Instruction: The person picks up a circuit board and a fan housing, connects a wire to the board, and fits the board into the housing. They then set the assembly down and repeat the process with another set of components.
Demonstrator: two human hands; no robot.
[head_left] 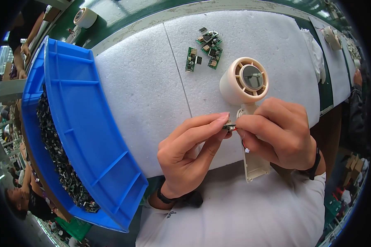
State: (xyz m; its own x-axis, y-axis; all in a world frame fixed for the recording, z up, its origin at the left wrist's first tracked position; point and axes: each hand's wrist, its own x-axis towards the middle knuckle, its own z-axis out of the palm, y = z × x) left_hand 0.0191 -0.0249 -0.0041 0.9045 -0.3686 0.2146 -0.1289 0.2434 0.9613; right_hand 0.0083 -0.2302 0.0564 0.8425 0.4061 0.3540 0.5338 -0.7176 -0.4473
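While the left grip (185,154) pinches a small circuit board (229,127) between thumb and fingers, the right grip (282,133) closes on a red wire (236,129) at the board's right edge. Just below the right fingertips, a white connector (247,150) hangs over the opened handle (255,168) of a cream fan (234,86), whose round head lies beyond both grips. Farther out, loose boards (214,51) lie on the foam sheet (140,78); well left stands a blue bin (84,111).
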